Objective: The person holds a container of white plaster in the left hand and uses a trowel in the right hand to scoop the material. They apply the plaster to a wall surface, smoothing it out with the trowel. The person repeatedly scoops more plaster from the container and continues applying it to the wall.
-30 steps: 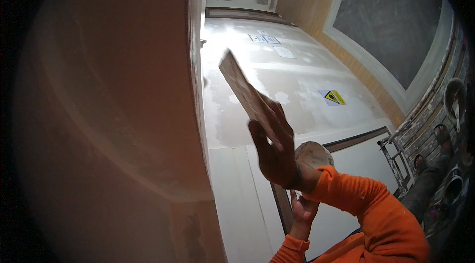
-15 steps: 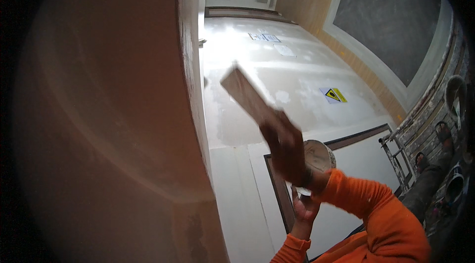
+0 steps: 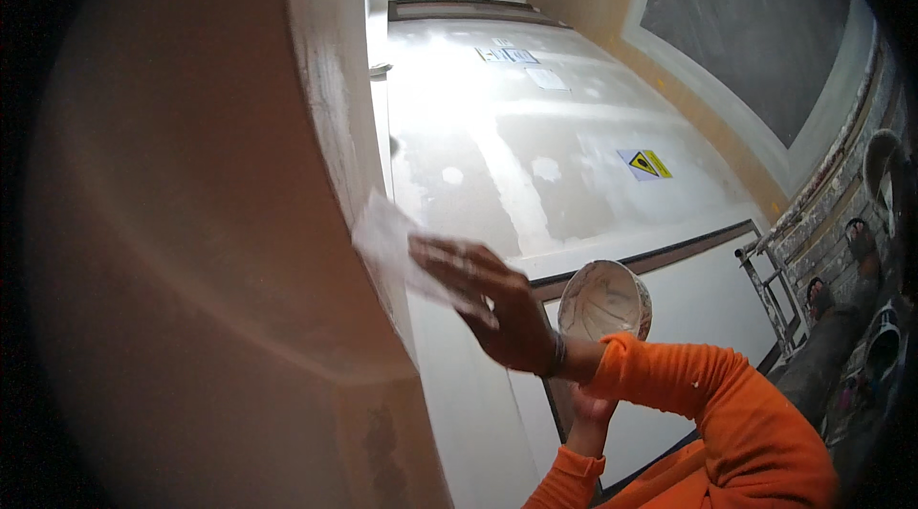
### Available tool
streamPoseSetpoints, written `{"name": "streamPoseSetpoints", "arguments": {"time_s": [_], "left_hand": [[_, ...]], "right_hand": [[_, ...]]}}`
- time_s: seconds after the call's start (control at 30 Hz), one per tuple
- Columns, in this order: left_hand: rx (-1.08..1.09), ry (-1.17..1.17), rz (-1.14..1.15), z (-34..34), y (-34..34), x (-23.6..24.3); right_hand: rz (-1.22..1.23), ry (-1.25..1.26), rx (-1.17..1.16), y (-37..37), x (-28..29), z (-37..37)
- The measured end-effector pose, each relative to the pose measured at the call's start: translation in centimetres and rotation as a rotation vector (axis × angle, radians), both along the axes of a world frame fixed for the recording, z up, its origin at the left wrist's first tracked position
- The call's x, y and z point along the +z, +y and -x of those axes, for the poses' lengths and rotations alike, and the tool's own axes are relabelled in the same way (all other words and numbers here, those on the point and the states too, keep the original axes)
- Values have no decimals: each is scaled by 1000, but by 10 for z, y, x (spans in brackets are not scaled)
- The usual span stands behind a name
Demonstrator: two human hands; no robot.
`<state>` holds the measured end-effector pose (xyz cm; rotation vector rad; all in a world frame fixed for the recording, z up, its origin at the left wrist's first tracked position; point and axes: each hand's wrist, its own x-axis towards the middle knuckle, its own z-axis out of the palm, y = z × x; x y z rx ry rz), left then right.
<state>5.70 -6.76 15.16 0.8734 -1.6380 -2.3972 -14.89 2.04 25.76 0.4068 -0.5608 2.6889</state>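
My right hand [image 3: 492, 303] is closed on a flat, pale putty knife [image 3: 392, 246], its fingers laid along the blade. The blade rests against the pale edge strip [image 3: 330, 98] of the brown wall on the left; motion blurs it a little. Below and to the right, my left hand [image 3: 590, 406] holds up a round plaster bowl [image 3: 602, 303] from underneath. Pale filler is smeared over the inside of the bowl. My right forearm crosses in front and hides most of the left fingers.
Beyond stands a patched white wall [image 3: 478, 145] with a yellow warning sign [image 3: 644, 165] and papers. A dark-framed white panel [image 3: 708, 308] lies below. At right, a metal frame [image 3: 771, 294] stands by splattered planks [image 3: 813, 232], with feet and a bucket [image 3: 882, 174] there.
My right hand has moved left and down, bringing the putty knife from mid-air to the wall edge. The bowl shows more fully, and the view has shifted slightly.
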Motion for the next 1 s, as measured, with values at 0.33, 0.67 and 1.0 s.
{"name": "streamPoseSetpoints", "arguments": {"time_s": [0.33,0.67,1.0], "left_hand": [[79,-78,144,15,16,15],[182,-4,-294,9,-19,0],[185,-48,-185,28,-6,5]], "right_hand": [[111,-179,-174,11,15,16],[-125,43,-72,-15,-10,-45],[136,-74,-324,37,11,94]]}}
